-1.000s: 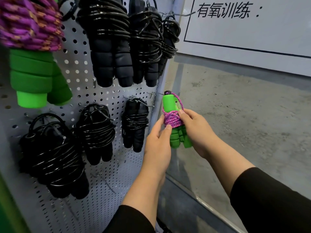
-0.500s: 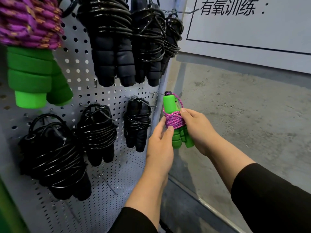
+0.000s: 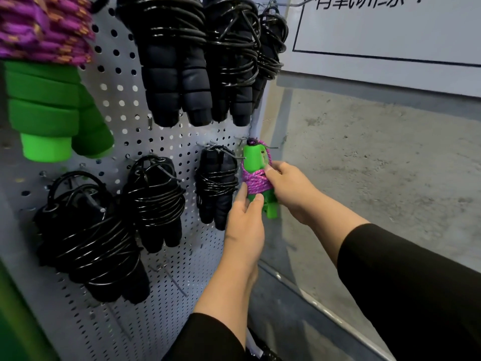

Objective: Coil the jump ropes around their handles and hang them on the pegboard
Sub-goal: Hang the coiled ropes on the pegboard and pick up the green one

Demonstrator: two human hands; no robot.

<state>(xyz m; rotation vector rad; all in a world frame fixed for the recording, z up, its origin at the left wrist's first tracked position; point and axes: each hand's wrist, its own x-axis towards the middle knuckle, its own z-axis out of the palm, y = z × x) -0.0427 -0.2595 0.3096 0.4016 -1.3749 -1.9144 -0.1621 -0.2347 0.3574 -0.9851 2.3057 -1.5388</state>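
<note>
A green-handled jump rope [image 3: 253,162] wound with purple cord sits at the right edge of the grey pegboard [image 3: 166,142], its top loop at a metal hook [image 3: 270,146]. My right hand [image 3: 289,190] grips the bundle from the right, thumb on the purple coil. My left hand [image 3: 244,222] pinches the bundle's lower green part from below-left with thumb and fingers.
Several black coiled ropes [image 3: 216,183] hang on the pegboard's hooks in two rows. A big green-and-purple rope [image 3: 49,100] hangs at top left. Bare hooks [image 3: 171,280] stick out lower down. A concrete wall [image 3: 377,162] and a white sign [image 3: 390,27] lie to the right.
Both hands carried the green rope slightly up and towards the pegboard edge; its loop now sits at the hook. The camera moved closer.
</note>
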